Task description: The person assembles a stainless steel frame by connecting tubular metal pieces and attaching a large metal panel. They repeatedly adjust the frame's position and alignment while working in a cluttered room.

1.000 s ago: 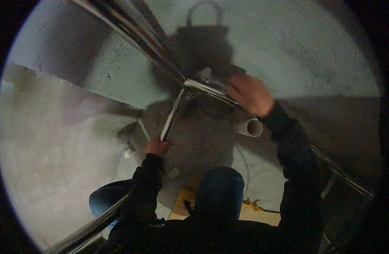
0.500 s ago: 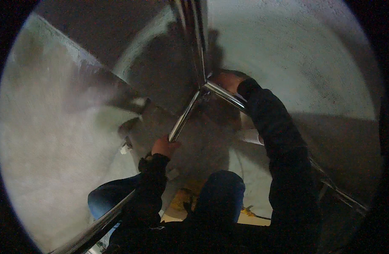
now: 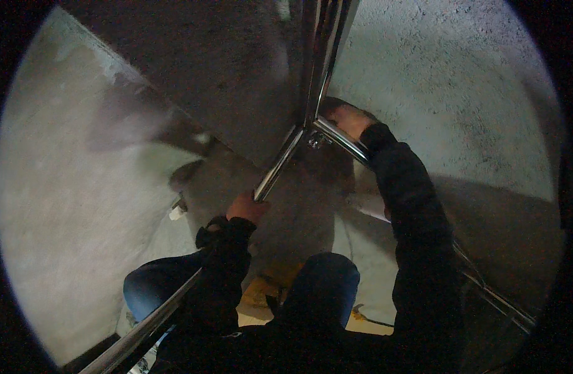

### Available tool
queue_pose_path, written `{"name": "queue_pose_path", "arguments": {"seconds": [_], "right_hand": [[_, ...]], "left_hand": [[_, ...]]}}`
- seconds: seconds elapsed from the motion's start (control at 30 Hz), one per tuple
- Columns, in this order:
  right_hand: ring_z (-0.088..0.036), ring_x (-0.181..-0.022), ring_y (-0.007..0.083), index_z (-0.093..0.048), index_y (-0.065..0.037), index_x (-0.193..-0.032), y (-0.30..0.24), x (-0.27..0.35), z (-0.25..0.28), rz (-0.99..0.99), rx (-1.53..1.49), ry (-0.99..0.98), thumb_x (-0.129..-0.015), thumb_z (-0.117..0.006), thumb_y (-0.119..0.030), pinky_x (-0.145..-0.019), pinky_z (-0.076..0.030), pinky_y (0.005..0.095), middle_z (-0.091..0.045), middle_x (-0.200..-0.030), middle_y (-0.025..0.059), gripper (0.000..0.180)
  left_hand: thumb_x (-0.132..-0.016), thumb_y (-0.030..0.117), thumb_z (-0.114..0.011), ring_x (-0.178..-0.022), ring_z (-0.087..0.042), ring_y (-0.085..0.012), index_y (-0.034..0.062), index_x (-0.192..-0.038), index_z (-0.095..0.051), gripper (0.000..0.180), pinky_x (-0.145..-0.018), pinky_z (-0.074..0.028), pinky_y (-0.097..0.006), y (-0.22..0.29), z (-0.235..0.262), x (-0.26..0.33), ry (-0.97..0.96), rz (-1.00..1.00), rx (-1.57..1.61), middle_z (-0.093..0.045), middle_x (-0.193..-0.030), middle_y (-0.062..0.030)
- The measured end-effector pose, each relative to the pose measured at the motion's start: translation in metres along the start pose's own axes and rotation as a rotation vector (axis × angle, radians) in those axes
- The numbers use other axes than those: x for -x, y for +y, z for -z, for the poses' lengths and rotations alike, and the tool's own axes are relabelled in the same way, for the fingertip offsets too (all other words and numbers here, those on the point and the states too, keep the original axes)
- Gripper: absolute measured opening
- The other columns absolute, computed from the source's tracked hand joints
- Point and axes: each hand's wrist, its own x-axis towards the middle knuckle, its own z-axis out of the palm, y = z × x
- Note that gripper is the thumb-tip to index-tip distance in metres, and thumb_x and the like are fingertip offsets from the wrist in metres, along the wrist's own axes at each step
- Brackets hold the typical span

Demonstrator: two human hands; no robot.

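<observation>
Shiny metal bars meet at a corner in the middle of the view. My left hand (image 3: pixel 246 207) is closed round the left bar (image 3: pixel 278 165), which runs on past my forearm to the lower left. Beside the corner, my right hand (image 3: pixel 349 119) is curled against the far side of the right bar (image 3: pixel 342 142); its fingertips are partly hidden in shadow. From the same corner a metal upright (image 3: pixel 321 62) rises to the top edge. A small shiny piece (image 3: pixel 314 138) sits just under the joint, too small to name.
Rough pale walls (image 3: pixel 68 206) stand to the left and right (image 3: pixel 436 93), with a dark surface between. A white tube-like thing (image 3: pixel 367 204) lies below my right forearm. My bent knee (image 3: pixel 324 287) is near, beside a yellow-brown item (image 3: pixel 268 290). A small white piece (image 3: pixel 177 212) is at left.
The upright and corner have shifted slightly to the right in view, and both hands with them. My hold on the left bar stays the same.
</observation>
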Motion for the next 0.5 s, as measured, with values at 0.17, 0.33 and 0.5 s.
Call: {"name": "queue_pose_path", "arguments": {"seconds": [0.17,0.33,0.5], "right_hand": [[-0.055,-0.090,0.0333,-0.061,-0.004,-0.096,0.029,-0.019,-0.015,0.090,-0.018,0.093,-0.080,-0.043,-0.016,-0.081,-0.043,0.0402,-0.059,-0.099,0.0178,0.027],[-0.051,-0.101,0.0316,-0.052,-0.005,-0.114,0.036,-0.020,-0.015,0.167,0.136,0.061,-0.085,-0.040,-0.021,-0.089,-0.039,0.0355,-0.055,-0.112,0.0158,0.035],[-0.051,-0.103,0.0302,-0.051,-0.006,-0.115,0.025,-0.006,-0.019,0.077,-0.223,0.251,-0.086,-0.046,-0.024,-0.090,-0.039,0.0365,-0.054,-0.112,0.0162,0.035]], "left_hand": [[-0.065,0.041,-0.063,-0.086,-0.059,-0.0326,0.0068,-0.096,-0.059,0.047,-0.073,-0.046,-0.040,-0.009,-0.015,-0.021,-0.009,-0.012,0.014,-0.061,-0.088,-0.0166],[-0.067,0.040,-0.064,-0.085,-0.058,-0.0336,0.0050,-0.098,-0.058,0.047,-0.072,-0.046,-0.041,-0.003,-0.017,-0.026,-0.018,-0.017,-0.014,-0.061,-0.089,-0.0186],[-0.067,0.036,-0.064,-0.083,-0.059,-0.0336,0.0044,-0.096,-0.059,0.043,-0.071,-0.046,-0.041,0.007,-0.013,-0.022,0.002,-0.050,-0.023,-0.061,-0.087,-0.0187]]}}
